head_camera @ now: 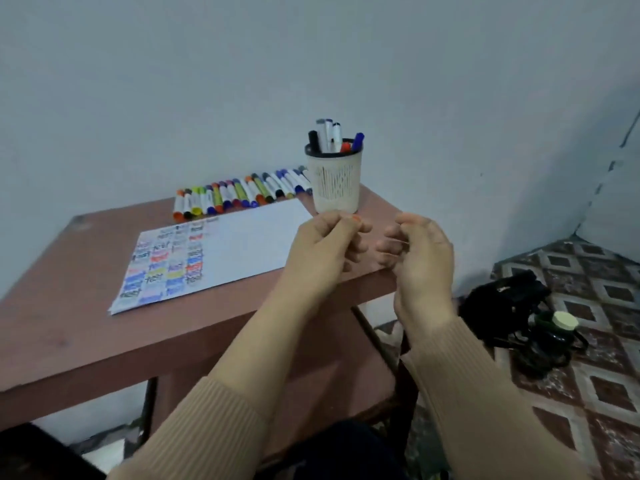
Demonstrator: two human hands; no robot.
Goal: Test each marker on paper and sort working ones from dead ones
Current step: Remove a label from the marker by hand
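A row of several capped markers (pixel 242 194) lies along the table's far edge, with a white sheet of paper (pixel 249 244) in front of it. The sheet's left part is covered with coloured "test" scribbles (pixel 166 263). A white mesh cup (pixel 335 183) at the back right holds several more markers (pixel 329 136). My left hand (pixel 323 247) hovers in front of the cup with its fingers curled, pinching a small orange piece (pixel 356 220) at the thumb tip. My right hand (pixel 420 251) hovers beside it, apart from it, fingers curled inward. What its palm hides I cannot tell.
The reddish-brown table (pixel 69 327) stands against a pale wall, its right edge just below my hands. On the patterned tile floor at the right lies a black bag (pixel 502 299) and a dark bottle with a pale cap (pixel 564 322).
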